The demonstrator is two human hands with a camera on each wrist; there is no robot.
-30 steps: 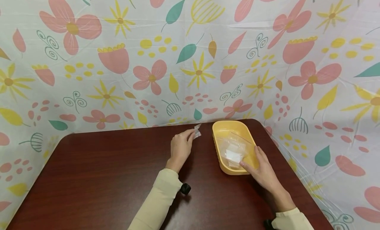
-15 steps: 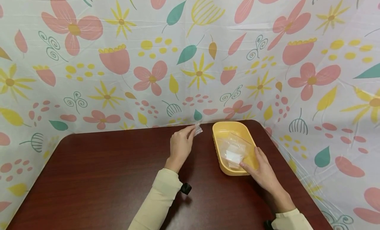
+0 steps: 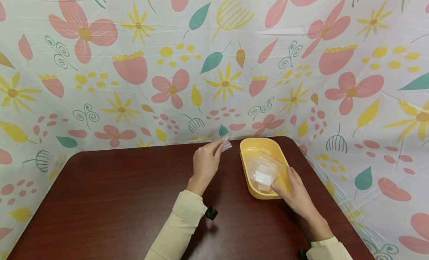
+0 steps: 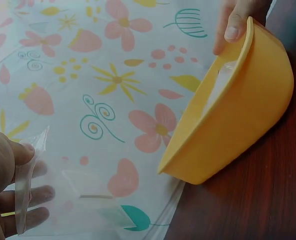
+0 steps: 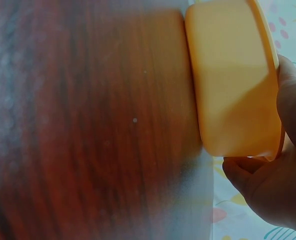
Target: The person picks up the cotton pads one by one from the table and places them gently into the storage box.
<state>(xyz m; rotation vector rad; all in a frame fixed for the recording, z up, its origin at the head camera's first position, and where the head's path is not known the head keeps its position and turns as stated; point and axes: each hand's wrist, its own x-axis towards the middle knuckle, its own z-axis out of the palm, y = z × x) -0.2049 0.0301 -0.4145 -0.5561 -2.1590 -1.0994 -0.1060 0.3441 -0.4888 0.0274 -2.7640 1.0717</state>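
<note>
My left hand point(image 3: 205, 165) pinches a small clear plastic bag point(image 3: 227, 144) between thumb and fingers, held above the table left of a yellow plastic bin point(image 3: 258, 146). In the left wrist view the see-through bag point(image 4: 87, 200) hangs from the hand, with several fingers behind it. Inside the bin lie several clear zip bags point(image 3: 268, 165), at least one with something white in it. My right hand point(image 3: 299, 196) grips the bin's near right rim, thumb over the inside and fingers along the outside. The right wrist view shows the bin's outer wall point(image 5: 233, 80) beside that hand.
The bin stands at the far right of a dark reddish-brown wooden table point(image 3: 117, 200). A flower-printed cloth point(image 3: 187, 47) hangs close behind the table and along its right side. A small black device point(image 3: 211, 213) sits at the left wrist.
My left hand has shifted slightly right and up with the clear bag, which now hangs a little nearer the bin. The right hand and the bin have stayed in place.
</note>
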